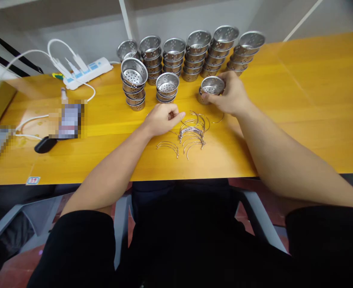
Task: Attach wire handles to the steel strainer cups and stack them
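My right hand (232,94) is closed around a perforated metal cup (212,86), thumb on the near side and fingers on the far right. This cup seems to sit on the table, with another rim showing just below its own. My left hand (164,119) is loosely curled in front of a short stack of the same cups (167,86), its thumb pointing right. Whatever its fingers may hold is hidden. Curved metal wires (191,134) lie in a loose heap right of my left hand, and a few wires (168,147) rest nearer the table edge.
Tall stacks of perforated cups (199,54) line the back of the yellow table (299,120). Another stack (134,86) stands front left. At the left are a white power strip (89,72) with cables, a phone (71,122) and a black object (45,145).
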`<state>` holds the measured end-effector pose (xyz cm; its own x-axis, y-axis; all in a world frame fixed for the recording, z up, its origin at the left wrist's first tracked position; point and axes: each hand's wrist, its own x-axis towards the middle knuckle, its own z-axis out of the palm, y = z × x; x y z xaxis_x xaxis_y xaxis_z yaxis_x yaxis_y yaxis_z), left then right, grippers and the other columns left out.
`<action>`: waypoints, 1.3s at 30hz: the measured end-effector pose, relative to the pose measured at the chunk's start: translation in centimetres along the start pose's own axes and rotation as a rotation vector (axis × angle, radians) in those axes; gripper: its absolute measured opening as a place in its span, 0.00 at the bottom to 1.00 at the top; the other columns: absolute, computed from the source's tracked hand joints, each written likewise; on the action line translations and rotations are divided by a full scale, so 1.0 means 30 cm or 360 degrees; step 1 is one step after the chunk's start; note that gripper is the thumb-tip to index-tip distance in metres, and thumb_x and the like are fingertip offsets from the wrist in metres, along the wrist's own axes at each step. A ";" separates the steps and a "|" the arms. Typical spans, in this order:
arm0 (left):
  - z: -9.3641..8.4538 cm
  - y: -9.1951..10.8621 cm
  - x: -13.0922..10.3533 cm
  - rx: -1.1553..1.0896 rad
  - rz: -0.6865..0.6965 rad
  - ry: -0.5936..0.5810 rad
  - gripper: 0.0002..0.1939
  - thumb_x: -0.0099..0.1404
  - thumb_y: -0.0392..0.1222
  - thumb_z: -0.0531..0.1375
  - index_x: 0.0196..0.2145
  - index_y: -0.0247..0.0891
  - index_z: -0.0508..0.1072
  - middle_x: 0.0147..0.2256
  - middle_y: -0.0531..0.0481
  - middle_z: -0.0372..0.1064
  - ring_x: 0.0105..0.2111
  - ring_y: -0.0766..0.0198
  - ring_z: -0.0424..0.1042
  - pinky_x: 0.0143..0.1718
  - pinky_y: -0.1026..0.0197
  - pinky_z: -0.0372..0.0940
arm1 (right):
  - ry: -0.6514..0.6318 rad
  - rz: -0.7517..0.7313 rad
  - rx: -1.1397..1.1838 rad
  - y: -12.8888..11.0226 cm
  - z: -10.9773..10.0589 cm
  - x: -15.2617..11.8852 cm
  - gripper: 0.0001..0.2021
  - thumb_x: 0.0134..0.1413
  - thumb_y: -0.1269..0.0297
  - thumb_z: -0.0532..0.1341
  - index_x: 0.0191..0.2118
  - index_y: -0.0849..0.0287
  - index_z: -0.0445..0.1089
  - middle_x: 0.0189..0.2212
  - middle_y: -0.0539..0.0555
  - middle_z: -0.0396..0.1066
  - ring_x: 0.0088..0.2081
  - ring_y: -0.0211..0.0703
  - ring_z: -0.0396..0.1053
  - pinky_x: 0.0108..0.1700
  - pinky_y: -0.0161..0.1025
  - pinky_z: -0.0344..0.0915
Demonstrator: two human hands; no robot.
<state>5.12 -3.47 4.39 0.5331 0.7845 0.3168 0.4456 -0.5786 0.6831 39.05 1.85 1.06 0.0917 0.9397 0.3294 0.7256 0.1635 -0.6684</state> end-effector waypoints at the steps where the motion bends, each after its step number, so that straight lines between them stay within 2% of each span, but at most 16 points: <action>1: 0.000 -0.002 0.001 -0.0001 0.0010 0.0003 0.24 0.81 0.48 0.69 0.29 0.46 0.65 0.24 0.61 0.54 0.26 0.65 0.51 0.35 0.54 0.52 | -0.0021 0.0016 0.0016 -0.018 -0.006 -0.006 0.36 0.60 0.58 0.87 0.66 0.54 0.72 0.66 0.69 0.85 0.64 0.71 0.85 0.72 0.71 0.83; 4: 0.001 -0.007 0.004 -0.0003 0.0028 0.0008 0.24 0.82 0.48 0.69 0.29 0.46 0.65 0.24 0.61 0.54 0.26 0.66 0.51 0.34 0.55 0.52 | -0.0029 0.0017 0.0091 -0.048 -0.016 -0.018 0.34 0.61 0.56 0.85 0.64 0.48 0.69 0.68 0.68 0.85 0.67 0.74 0.83 0.75 0.74 0.81; 7: 0.003 -0.014 0.003 -0.0010 0.0042 0.0025 0.25 0.82 0.47 0.70 0.29 0.45 0.65 0.24 0.60 0.56 0.26 0.66 0.53 0.34 0.55 0.54 | 0.0059 -0.0124 0.0143 -0.055 -0.021 -0.025 0.34 0.62 0.54 0.83 0.66 0.46 0.69 0.72 0.69 0.82 0.71 0.73 0.81 0.79 0.75 0.77; 10: 0.011 -0.032 -0.002 -0.0042 0.0081 0.0077 0.17 0.82 0.46 0.72 0.36 0.43 0.74 0.30 0.56 0.71 0.27 0.66 0.63 0.35 0.57 0.62 | 0.0186 -0.0360 0.0138 -0.084 -0.038 -0.043 0.35 0.64 0.52 0.80 0.71 0.46 0.70 0.75 0.70 0.78 0.74 0.73 0.78 0.79 0.76 0.77; 12: 0.023 -0.060 -0.003 -0.0085 0.0128 0.0126 0.08 0.82 0.46 0.73 0.49 0.42 0.81 0.44 0.50 0.83 0.31 0.67 0.71 0.40 0.58 0.72 | 0.0200 -0.0503 0.0158 -0.128 -0.055 -0.069 0.35 0.68 0.46 0.80 0.74 0.43 0.72 0.75 0.68 0.78 0.74 0.76 0.76 0.77 0.78 0.77; 14: 0.040 -0.103 0.003 -0.0129 0.0186 0.0165 0.21 0.83 0.50 0.74 0.66 0.43 0.81 0.61 0.42 0.85 0.38 0.65 0.79 0.48 0.56 0.81 | 0.0098 -0.0602 0.0214 -0.185 -0.067 -0.103 0.36 0.72 0.36 0.80 0.76 0.39 0.74 0.75 0.67 0.78 0.73 0.79 0.76 0.76 0.81 0.77; 17: 0.068 -0.177 0.021 -0.0165 0.0277 0.0181 0.44 0.84 0.64 0.76 0.86 0.49 0.67 0.77 0.35 0.77 0.54 0.52 0.87 0.58 0.48 0.87 | -0.0222 -0.0659 0.0280 -0.265 -0.058 -0.158 0.44 0.73 0.23 0.79 0.82 0.38 0.74 0.76 0.67 0.77 0.75 0.82 0.74 0.74 0.79 0.79; 20: 0.085 -0.229 0.041 -0.0148 0.0389 0.0153 0.55 0.82 0.76 0.75 0.90 0.50 0.61 0.81 0.33 0.74 0.72 0.37 0.84 0.72 0.36 0.86 | -0.0433 -0.0666 0.0367 -0.307 -0.022 -0.192 0.55 0.67 0.16 0.81 0.85 0.44 0.74 0.70 0.69 0.79 0.77 0.86 0.73 0.69 0.75 0.81; 23: 0.091 -0.252 0.054 -0.0110 0.0493 0.0155 0.59 0.80 0.82 0.73 0.89 0.45 0.61 0.81 0.29 0.74 0.81 0.31 0.78 0.84 0.29 0.78 | -0.0546 -0.0633 0.0565 -0.314 0.001 -0.198 0.61 0.60 0.12 0.82 0.87 0.41 0.72 0.67 0.67 0.80 0.72 0.81 0.76 0.68 0.70 0.82; 25: 0.094 -0.261 0.059 -0.0124 0.0500 0.0185 0.58 0.82 0.83 0.71 0.89 0.44 0.59 0.81 0.29 0.74 0.82 0.31 0.77 0.86 0.28 0.76 | -0.0613 -0.0577 0.0700 -0.308 -0.008 -0.191 0.63 0.57 0.13 0.85 0.87 0.39 0.71 0.69 0.65 0.81 0.64 0.72 0.80 0.63 0.65 0.84; 26: 0.095 -0.266 0.061 -0.0135 0.0484 0.0206 0.57 0.83 0.81 0.71 0.89 0.45 0.58 0.80 0.29 0.74 0.82 0.31 0.78 0.87 0.28 0.76 | -0.0636 -0.0544 0.0743 -0.303 -0.020 -0.187 0.60 0.58 0.16 0.86 0.85 0.41 0.72 0.68 0.64 0.81 0.58 0.67 0.82 0.58 0.62 0.84; 28: 0.099 -0.280 0.064 -0.0144 0.0440 0.0259 0.55 0.84 0.78 0.72 0.90 0.45 0.57 0.78 0.30 0.75 0.82 0.30 0.78 0.87 0.26 0.74 | -0.0726 -0.0500 0.0759 -0.292 -0.052 -0.177 0.45 0.65 0.22 0.86 0.73 0.46 0.80 0.61 0.62 0.85 0.47 0.57 0.80 0.50 0.57 0.80; 30: 0.103 -0.295 0.066 -0.0139 0.0410 0.0304 0.55 0.85 0.74 0.73 0.90 0.46 0.56 0.77 0.31 0.76 0.82 0.29 0.77 0.89 0.25 0.73 | -0.0946 -0.0498 0.0692 -0.279 -0.080 -0.169 0.31 0.71 0.29 0.83 0.58 0.51 0.83 0.48 0.59 0.87 0.40 0.52 0.78 0.44 0.54 0.76; 33: 0.110 -0.313 0.070 -0.0152 0.0403 0.0289 0.55 0.86 0.74 0.72 0.91 0.46 0.52 0.77 0.31 0.75 0.81 0.32 0.79 0.87 0.27 0.75 | -0.1298 -0.0578 0.0515 -0.270 -0.094 -0.165 0.23 0.75 0.37 0.80 0.52 0.53 0.86 0.36 0.53 0.84 0.35 0.48 0.76 0.40 0.50 0.72; 37: 0.119 -0.319 0.069 -0.0196 0.0441 0.0229 0.54 0.86 0.78 0.70 0.89 0.45 0.54 0.76 0.32 0.75 0.77 0.36 0.83 0.83 0.30 0.80 | -0.1324 -0.0802 0.0335 -0.278 -0.073 -0.172 0.16 0.76 0.46 0.76 0.50 0.54 0.91 0.36 0.53 0.82 0.34 0.45 0.74 0.41 0.47 0.70; 39: 0.124 -0.319 0.066 -0.0214 0.0441 0.0204 0.54 0.84 0.78 0.71 0.88 0.46 0.56 0.75 0.33 0.76 0.75 0.36 0.84 0.82 0.29 0.80 | -0.1303 -0.0837 0.0292 -0.285 -0.063 -0.176 0.13 0.75 0.51 0.75 0.49 0.54 0.90 0.38 0.54 0.82 0.35 0.46 0.74 0.43 0.47 0.69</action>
<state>4.58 2.80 -3.97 0.5222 0.6281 0.5769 0.1927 -0.7458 0.6377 33.65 -5.07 6.29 -0.7617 0.6406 0.0972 0.4157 0.5983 -0.6850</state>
